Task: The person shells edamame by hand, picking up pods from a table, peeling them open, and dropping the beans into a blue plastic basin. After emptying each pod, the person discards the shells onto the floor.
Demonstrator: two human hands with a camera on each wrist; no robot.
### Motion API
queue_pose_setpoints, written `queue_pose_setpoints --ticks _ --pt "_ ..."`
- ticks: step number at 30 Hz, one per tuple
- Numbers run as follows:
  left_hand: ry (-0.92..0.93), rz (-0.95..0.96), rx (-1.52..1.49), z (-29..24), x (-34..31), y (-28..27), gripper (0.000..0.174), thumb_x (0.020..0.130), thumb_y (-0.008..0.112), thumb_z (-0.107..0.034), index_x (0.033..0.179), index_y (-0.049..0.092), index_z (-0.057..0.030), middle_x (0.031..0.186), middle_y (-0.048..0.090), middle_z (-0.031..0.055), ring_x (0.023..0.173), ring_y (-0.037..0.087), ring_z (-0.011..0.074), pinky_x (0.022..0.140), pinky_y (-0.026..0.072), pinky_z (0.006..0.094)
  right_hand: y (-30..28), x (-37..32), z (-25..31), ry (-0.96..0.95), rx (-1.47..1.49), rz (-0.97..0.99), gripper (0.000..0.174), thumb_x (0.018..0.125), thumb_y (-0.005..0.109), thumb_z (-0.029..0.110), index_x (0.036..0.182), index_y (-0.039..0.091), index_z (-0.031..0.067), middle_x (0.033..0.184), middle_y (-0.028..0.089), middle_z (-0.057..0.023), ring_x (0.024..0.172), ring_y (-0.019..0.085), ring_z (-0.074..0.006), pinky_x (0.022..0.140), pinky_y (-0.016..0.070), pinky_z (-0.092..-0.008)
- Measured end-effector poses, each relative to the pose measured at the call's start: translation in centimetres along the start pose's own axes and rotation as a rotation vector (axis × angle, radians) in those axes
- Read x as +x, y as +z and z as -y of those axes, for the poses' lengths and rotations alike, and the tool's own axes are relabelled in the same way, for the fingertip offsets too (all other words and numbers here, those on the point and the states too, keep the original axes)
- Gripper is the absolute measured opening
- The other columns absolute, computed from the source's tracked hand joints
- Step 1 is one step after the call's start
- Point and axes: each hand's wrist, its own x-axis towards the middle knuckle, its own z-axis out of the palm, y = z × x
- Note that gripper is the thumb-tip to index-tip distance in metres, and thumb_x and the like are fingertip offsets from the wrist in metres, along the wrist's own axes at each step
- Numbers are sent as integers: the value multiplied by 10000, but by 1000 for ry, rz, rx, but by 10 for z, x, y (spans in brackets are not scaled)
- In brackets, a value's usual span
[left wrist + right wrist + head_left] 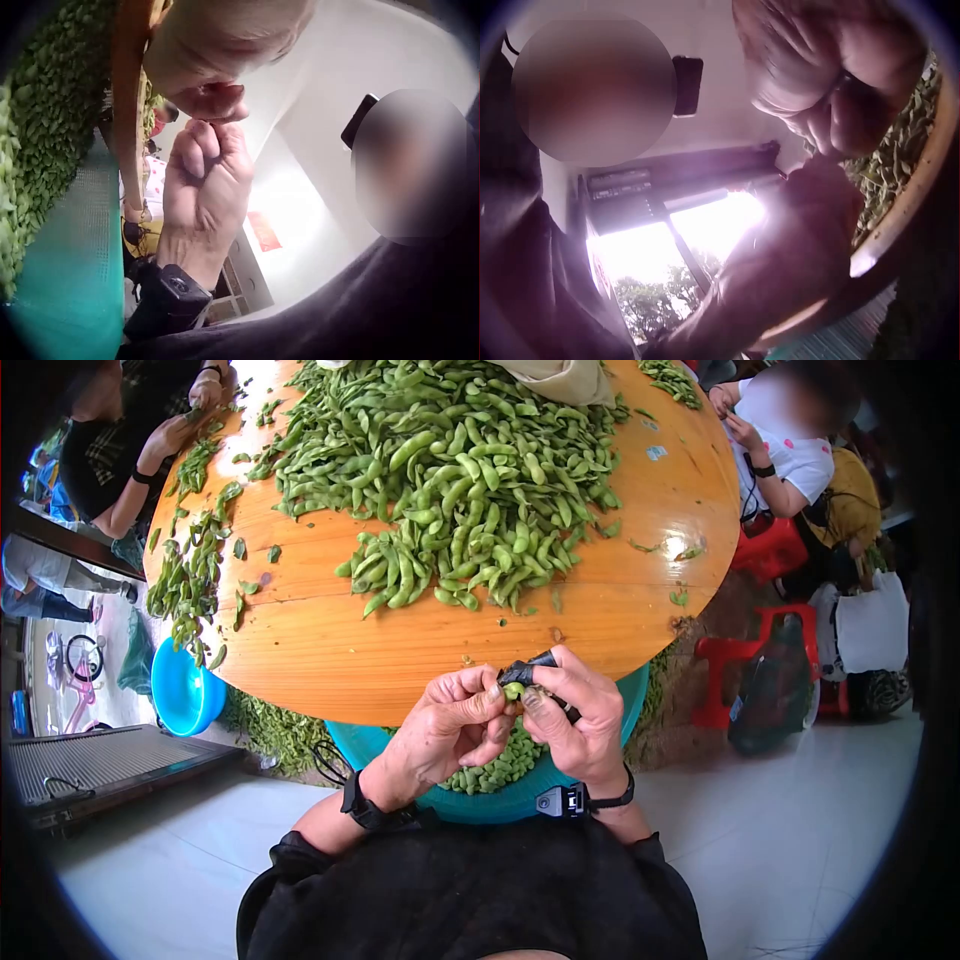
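Over the teal basin (345, 745) my two hands meet at a small green soybean pod (514, 690). My left hand (440, 725) pinches it between thumb and fingertips. From the other side my right hand (580, 725) grips the same pod, thumb nail against it. Black wrapping (518, 673) covers a finger of the right hand. Green shelled beans (495, 768) lie in the basin below. In the left wrist view the right hand (206, 184) meets the left hand (232, 37) at the fingertips; the pod is hidden there.
A large heap of soybean pods (470, 480) covers much of the round wooden table (300, 650). More pods (190, 575) lie along its left edge. A blue basin (187, 688) stands at lower left, a red stool (725, 660) at right. Two other people sit across the table.
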Motion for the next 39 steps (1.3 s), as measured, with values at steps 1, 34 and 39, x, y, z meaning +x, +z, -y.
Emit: queue_pose_setpoints --ticks 1,34,39 --pt "-2 0 0 0 1 -1 138 994 591 -159 910 592 -50 717 627 54 478 496 121 387 302 244 -1 1 0 1 0 -1 148 871 650 -21 1013 639 -61 815 551 -101 656 579 -163 534 432 -274" --pt "549 40 1930 -14 3 15 297 789 603 36 1080 551 62 794 591 205 699 632 399 569 506 443 -10 -3 2 -20 -272 74 138 810 637 -50 946 647 -72 729 591 -125 628 604 -218 573 450 -312" --pt "519 130 1757 -22 7 8 268 829 602 33 1094 567 48 825 624 208 718 652 388 584 526 403 -16 0 4 83 -256 92 140 815 637 -26 949 656 -65 778 626 -158 681 637 -277 602 481 -336"
